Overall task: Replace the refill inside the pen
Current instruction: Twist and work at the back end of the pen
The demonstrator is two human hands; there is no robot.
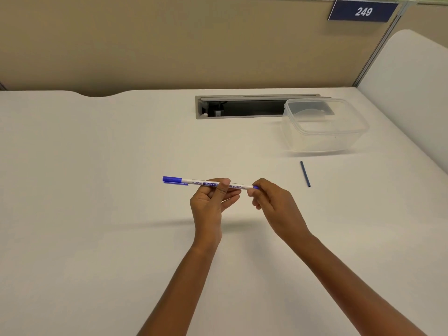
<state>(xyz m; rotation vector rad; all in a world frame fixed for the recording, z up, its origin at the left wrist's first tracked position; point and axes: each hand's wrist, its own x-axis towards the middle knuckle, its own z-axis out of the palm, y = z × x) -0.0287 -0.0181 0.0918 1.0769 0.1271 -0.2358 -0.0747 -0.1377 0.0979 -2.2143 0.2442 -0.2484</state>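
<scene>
- marker pen: white barrel, blue clipped cap on the left end, blue right end. Near-horizontal, held above the table. Left hand grips mid-barrel, right hand pinches the right end.
- refill: thin dark-blue stick, flat on the table, apart to the pen's right.

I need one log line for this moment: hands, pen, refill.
left hand: holds pen barrel | right hand: pinches pen's blue end, opposite cap | dark refill: on desk, apart from hands

One pen, one loose refill, one clear container, two hands.
</scene>
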